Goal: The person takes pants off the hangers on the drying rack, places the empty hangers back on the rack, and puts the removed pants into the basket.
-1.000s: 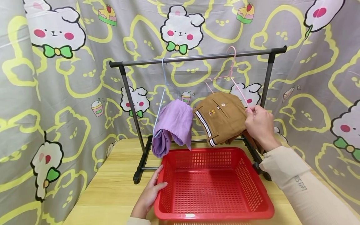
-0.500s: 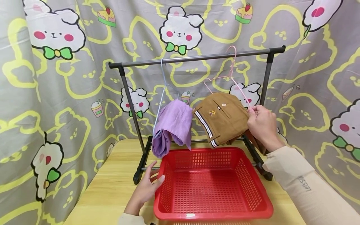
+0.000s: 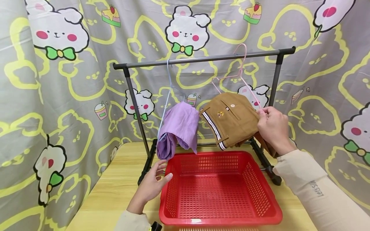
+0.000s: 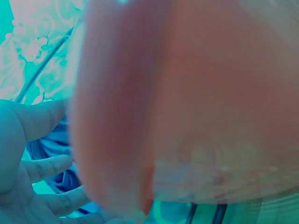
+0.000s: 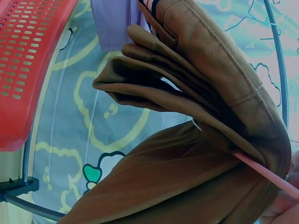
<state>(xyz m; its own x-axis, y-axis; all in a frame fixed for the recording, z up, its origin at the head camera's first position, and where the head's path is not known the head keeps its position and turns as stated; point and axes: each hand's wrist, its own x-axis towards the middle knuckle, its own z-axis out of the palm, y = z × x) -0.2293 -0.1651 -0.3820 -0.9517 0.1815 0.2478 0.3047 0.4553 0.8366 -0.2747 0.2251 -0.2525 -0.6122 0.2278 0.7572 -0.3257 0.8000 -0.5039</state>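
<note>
Head view: the person's right hand (image 3: 274, 127) pinches the pink hanger (image 3: 250, 91), over which the brown trousers (image 3: 234, 120) drape beneath the rack's bar (image 3: 202, 58); the left hand (image 3: 151, 185), fingers spread, is at the basket's (image 3: 219, 221) left rim.

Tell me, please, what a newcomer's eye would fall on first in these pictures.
Probably the red basket, the boldest colour, low in the middle of the head view. Next, perhaps, the brown trousers above it, on a pink hanger that the right hand grips, with purple cloth hanging to their left. Behind everything, the cartoon-patterned curtain also draws the eye.
</note>
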